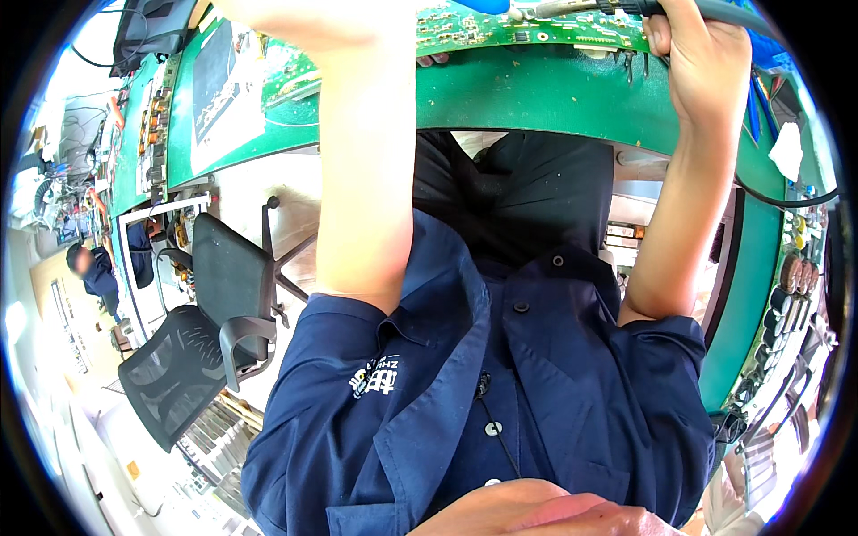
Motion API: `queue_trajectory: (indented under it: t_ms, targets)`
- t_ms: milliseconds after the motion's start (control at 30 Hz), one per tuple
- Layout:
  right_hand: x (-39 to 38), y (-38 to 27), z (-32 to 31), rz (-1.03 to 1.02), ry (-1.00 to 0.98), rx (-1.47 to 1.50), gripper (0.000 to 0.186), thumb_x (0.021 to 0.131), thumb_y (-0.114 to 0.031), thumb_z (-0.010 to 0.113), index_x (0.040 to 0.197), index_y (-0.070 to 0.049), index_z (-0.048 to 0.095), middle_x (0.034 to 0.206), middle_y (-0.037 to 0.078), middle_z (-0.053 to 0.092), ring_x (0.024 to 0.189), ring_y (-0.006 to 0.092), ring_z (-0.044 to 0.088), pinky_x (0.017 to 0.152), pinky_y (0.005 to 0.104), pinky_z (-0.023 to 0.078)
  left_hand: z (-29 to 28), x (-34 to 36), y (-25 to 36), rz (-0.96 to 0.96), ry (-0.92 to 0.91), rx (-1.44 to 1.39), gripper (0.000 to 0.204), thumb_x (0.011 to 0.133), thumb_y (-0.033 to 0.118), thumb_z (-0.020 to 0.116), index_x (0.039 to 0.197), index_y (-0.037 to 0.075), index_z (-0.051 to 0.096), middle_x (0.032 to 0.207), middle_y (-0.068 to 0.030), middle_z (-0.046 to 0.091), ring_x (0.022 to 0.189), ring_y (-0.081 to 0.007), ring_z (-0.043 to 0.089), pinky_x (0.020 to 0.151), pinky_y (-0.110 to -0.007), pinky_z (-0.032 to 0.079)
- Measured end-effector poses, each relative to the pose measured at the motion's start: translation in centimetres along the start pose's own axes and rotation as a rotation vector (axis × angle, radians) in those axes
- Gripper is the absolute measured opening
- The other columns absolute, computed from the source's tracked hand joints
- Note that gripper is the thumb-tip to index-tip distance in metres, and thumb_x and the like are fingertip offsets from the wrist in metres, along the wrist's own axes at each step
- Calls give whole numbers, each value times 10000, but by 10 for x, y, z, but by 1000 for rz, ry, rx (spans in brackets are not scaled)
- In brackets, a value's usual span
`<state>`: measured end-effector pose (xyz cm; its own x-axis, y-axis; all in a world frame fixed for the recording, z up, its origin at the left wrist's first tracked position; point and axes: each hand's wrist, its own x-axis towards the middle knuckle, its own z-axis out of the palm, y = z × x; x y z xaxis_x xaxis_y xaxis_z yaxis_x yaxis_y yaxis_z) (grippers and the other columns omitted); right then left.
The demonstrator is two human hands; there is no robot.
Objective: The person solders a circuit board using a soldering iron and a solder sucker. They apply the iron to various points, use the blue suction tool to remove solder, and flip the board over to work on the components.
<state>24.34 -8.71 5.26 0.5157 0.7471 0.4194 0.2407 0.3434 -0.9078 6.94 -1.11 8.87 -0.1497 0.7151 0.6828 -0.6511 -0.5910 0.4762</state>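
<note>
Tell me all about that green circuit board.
The green circuit board is dotted with small pale and metallic parts and a black chip. It sits over the green bench, its far side out of frame. The left forearm hides part; a metal-tipped tool in the right hand reaches over it, contact unclear.

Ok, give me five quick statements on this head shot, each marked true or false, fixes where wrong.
1. The right hand holds a black-handled tool. True.
2. The tabletop is white. False: the tabletop is green.
3. A black mesh chair stands on the person's left. True.
4. The left hand shows whole. False: the upper picture edge cuts the left hand off, so its fingers are out of sight.
5. The printed sheet lies on the person's right. False: the sheet lies on the left, beside a green circuit board.
</note>
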Motion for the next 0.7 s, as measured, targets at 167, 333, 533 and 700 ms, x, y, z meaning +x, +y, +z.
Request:
queue_trajectory:
  t_ms: [167,333,533,700]
  targets:
    - [-4,-3,10,-46,75,21,266,909,-81,575,646,-60,538,516,-26,479,396,36,415,378,183,296,-6,-1,3,29,-23,50,605,930,670,406,904,67,449,667,-13,447,521,-122,433,519,-267,387]
    - [-7,-1,12,-46,40,52,248,900,-92,587,658,-58,543,516,-27,478,391,38,415,377,183,308,-4,-3,10,-17,62,12,597,929,663,408,907,68,443,670,-12,442,518,-127,432,512,-274,391]
    - [7,22,-12,94,33,124,224,919,-145,626,905,78,653,575,14,475,512,82,440,507,229,341,-51,-2,17,-253,63,-415,578,923,579,497,932,1,513,763,-89,524,688,-236,515,719,-371,423]
    - [4,6,-12,10,205,312,361,970,-200,561,990,157,609,606,54,485,606,166,475,584,294,392,-108,-7,76,-135,297,-384,545,900,470,493,892,-71,554,889,-196,601,926,-340,565,971,-480,415]
